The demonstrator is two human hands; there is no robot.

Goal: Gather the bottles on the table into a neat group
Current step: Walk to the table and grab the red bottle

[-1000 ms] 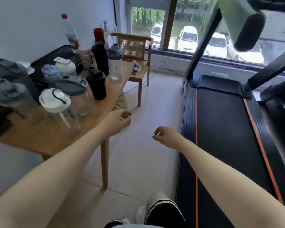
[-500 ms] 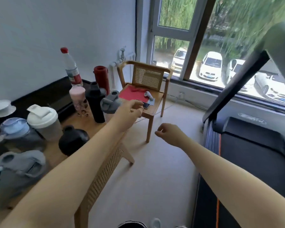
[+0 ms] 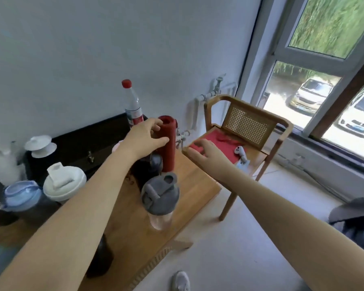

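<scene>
My left hand [image 3: 143, 138] wraps around the upper part of a tall red bottle [image 3: 168, 152] standing near the far end of the wooden table [image 3: 189, 185]. My right hand [image 3: 206, 151] hovers open, fingers spread, just right of that bottle over the table's far corner. A clear shaker with a grey lid [image 3: 160, 196] stands in front of the red bottle. A clear water bottle with a red cap [image 3: 132, 103] stands behind my left hand. A black bottle [image 3: 155, 164] is partly hidden under my left forearm. White-lidded [image 3: 64, 183] and blue-lidded [image 3: 22, 196] shakers stand at left.
A wooden cane-backed chair [image 3: 250, 124] with a red cushion and small items stands beyond the table's end. A black case [image 3: 88, 143] lies along the wall behind the bottles. A window is at right; bare floor lies right of the table.
My left hand has reached forward and closed around the red bottle. My right hand has moved forward and opened beside it. The view has swung left toward the table's far end.
</scene>
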